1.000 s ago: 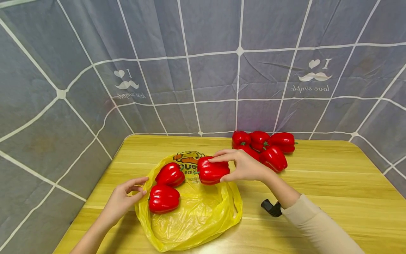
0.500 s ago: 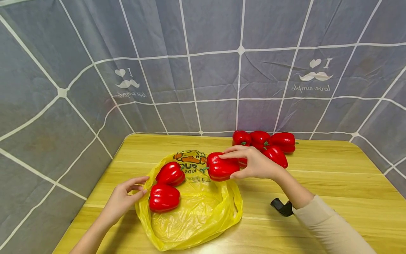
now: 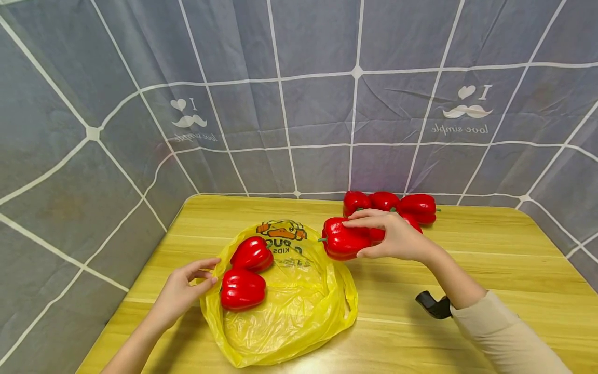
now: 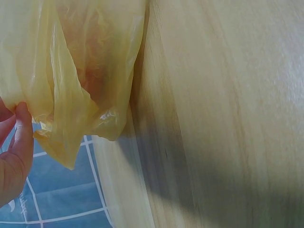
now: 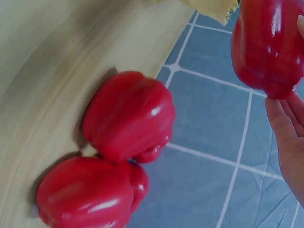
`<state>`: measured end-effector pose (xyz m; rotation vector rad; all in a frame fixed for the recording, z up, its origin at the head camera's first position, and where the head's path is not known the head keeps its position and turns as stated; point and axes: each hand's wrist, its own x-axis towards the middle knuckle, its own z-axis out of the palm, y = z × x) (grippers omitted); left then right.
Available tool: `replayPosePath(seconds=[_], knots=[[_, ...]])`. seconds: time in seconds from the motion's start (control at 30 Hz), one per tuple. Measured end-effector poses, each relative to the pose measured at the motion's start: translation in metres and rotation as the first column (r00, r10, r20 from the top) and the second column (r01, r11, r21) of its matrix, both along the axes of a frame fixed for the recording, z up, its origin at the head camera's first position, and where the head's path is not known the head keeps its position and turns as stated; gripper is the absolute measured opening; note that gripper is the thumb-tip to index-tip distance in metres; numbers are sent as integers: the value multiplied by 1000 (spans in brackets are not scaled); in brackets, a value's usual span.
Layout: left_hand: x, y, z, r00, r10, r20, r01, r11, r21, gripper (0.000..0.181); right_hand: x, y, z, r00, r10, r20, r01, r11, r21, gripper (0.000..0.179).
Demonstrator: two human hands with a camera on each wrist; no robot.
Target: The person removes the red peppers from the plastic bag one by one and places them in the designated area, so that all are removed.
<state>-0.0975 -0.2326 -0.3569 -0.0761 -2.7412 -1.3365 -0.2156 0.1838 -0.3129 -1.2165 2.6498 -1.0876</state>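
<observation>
My right hand (image 3: 397, 236) holds a glossy red bell pepper (image 3: 345, 240) by its blunt end, thumb below and fingers above, with the green stem pointing left. In the right wrist view that bell pepper (image 5: 268, 47) is off the table. It hangs just beyond the far right rim of a yellow plastic bag (image 3: 285, 332), which lies spread open. Inside the bag at the left are two more red peppers, one farther back (image 3: 252, 254) and one nearer (image 3: 243, 289). My left hand (image 3: 184, 291) pinches the bag's left rim; its fingers (image 4: 23, 128) touch the film in the left wrist view.
Several red bell peppers (image 3: 418, 208) cluster at the table's back edge, partly behind my right hand. A grey curtain (image 3: 317, 114) with white lines stands behind the wooden table (image 3: 504, 270). A small black object (image 3: 434, 305) shows beside my right cuff.
My right hand has carried the pepper right and slightly back, from over the bag to beyond its right rim, now covering part of the cluster. The left hand stays at the rim.
</observation>
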Motion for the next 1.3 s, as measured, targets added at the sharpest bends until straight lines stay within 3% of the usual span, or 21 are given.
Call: replayPosePath(seconds=[0.63, 1.0, 1.17, 1.3], knots=[[1, 0, 0, 1000, 0, 17, 0, 1000, 17, 35, 1, 45, -4, 993, -86, -81, 86, 996, -4, 53], [0, 2, 1, 1000, 4, 26, -5, 999, 32, 35, 4, 70, -1, 987, -148, -57, 149, 989, 16, 55], [1, 3, 1, 1000, 2, 13, -3, 1000, 26, 35, 4, 81, 0, 983, -149, -111, 148, 989, -17, 58], [2, 3, 0, 1000, 8, -5, -8, 1000, 14, 35, 6, 90, -2, 981, -165, -106, 161, 986, -46, 57]])
